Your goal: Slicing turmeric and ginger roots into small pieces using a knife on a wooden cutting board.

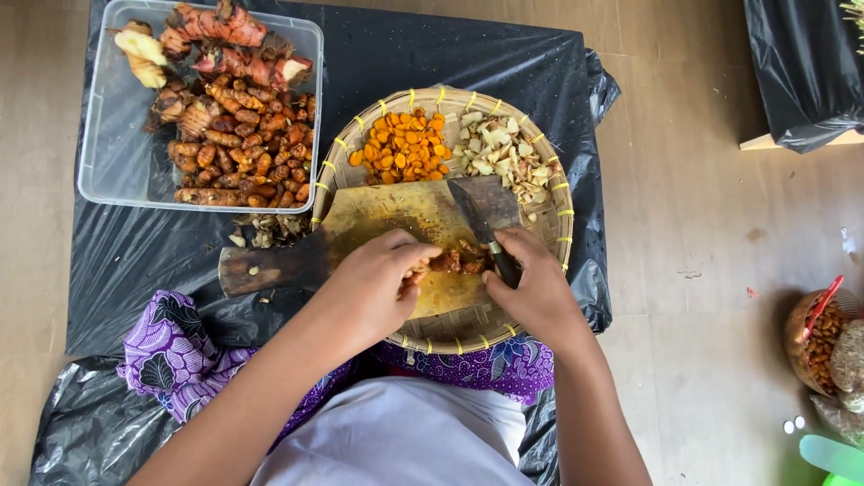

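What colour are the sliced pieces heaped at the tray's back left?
Bright orange sliced pieces, in the head view.

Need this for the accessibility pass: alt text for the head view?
Seen from above, a left hand steadies brown roots on a wooden cutting board while the right hand holds a knife. The board lies across a woven tray holding orange slices and pale slices.

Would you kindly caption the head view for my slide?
Left hand steadies brown turmeric roots on a yellow-stained wooden board while right hand slices with a dark knife.
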